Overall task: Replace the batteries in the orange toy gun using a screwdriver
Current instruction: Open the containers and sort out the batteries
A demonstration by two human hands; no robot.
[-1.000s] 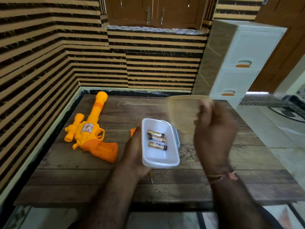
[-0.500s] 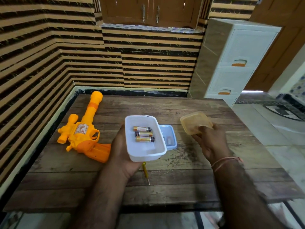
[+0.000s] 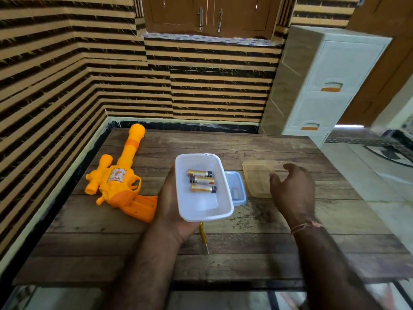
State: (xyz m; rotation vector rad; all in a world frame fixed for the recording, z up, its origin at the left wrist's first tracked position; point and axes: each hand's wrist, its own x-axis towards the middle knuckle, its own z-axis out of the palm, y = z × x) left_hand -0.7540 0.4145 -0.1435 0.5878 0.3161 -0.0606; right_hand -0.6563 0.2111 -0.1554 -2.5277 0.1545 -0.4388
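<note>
- Left hand (image 3: 172, 204) fingers grasping white tub (image 3: 202, 186) with three batteries (image 3: 201, 181) inside.
- Right hand (image 3: 292, 189) fingers released, loosely curled beside the lid (image 3: 257, 177).
- Orange toy gun (image 3: 120, 177) untouched on tabletop (image 3: 257, 249), left of both hands.

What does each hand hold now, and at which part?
The left hand holds the white container at its left side and underside. The right hand holds nothing.

your right hand (image 3: 292, 189) has lowered the yellowish lid (image 3: 257, 179) and laid it flat on the table, just right of the white box (image 3: 202, 206), fingers now loosening off it.
</note>
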